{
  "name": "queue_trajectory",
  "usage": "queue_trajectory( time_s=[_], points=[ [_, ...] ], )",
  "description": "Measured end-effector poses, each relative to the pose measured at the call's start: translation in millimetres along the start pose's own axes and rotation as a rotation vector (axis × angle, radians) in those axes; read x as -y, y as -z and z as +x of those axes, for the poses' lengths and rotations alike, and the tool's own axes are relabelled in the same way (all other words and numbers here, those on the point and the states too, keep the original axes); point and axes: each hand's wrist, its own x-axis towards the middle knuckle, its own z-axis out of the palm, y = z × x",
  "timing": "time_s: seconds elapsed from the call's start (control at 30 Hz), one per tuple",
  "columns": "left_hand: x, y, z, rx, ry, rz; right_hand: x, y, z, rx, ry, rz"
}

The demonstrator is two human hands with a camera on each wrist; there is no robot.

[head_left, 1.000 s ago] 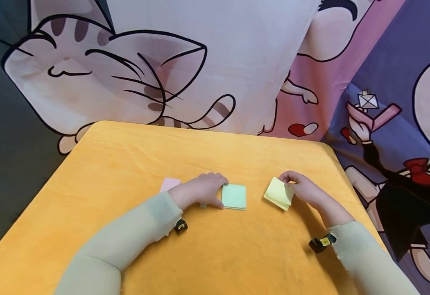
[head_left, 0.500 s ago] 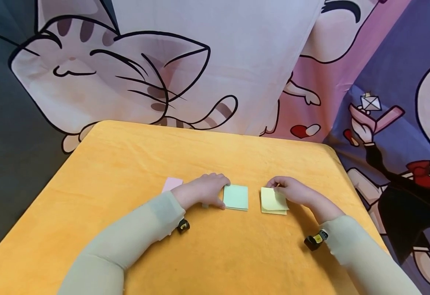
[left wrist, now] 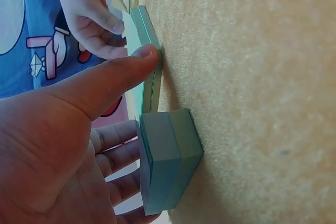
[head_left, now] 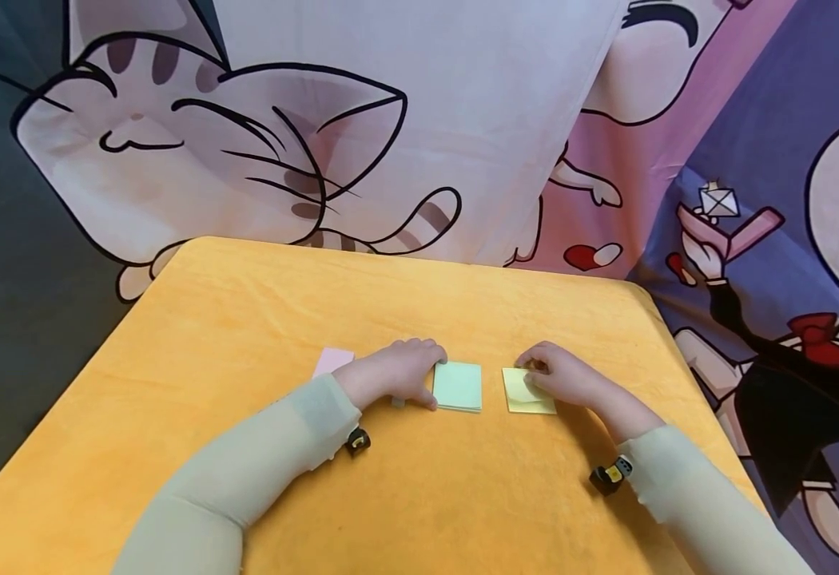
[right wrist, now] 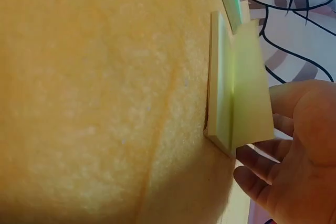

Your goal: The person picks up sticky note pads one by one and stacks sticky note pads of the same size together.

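Note:
A green sticky note pad (head_left: 459,388) lies at the middle of the yellow-covered table. My left hand (head_left: 401,370) grips its left side, thumb at the near corner and a finger at the far one. Under that palm stands a blue-green block of sticky notes (left wrist: 164,150), mostly hidden in the head view. To the right, a yellow sticky note pad (head_left: 529,405) lies on the cloth, its top sheet (right wrist: 252,87) bent up from the rest. My right hand (head_left: 566,377) pinches this raised sheet at the far right of the pad; the fingers are partly behind the paper.
A pink sticky note pad (head_left: 333,361) lies left of the left hand, partly covered by the wrist. The yellow tablecloth (head_left: 419,495) runs back to a printed cartoon curtain (head_left: 477,144). Each wrist carries a small black camera.
The yellow pad has come left and down from a tilted pose to lie square beside the green pad, the right hand moving with it. The left hand keeps its place on the green pad.

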Motion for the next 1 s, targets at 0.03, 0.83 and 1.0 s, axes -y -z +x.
queue_trajectory(
  time_s=[0.03, 0.83, 1.0],
  points=[
    [0.0, -0.2, -0.1, 0.001, 0.001, 0.001, 0.0, 0.2, -1.1, -0.010, -0.002, -0.010],
    [-0.7, 0.4, 2.9, 0.003, 0.002, 0.024, -10.6, 8.2, -31.0, 0.075, -0.074, -0.154],
    [-1.1, 0.1, 2.5, 0.004, 0.009, 0.013, -10.8, 5.9, -30.2, 0.046, -0.092, -0.132]
  ],
)
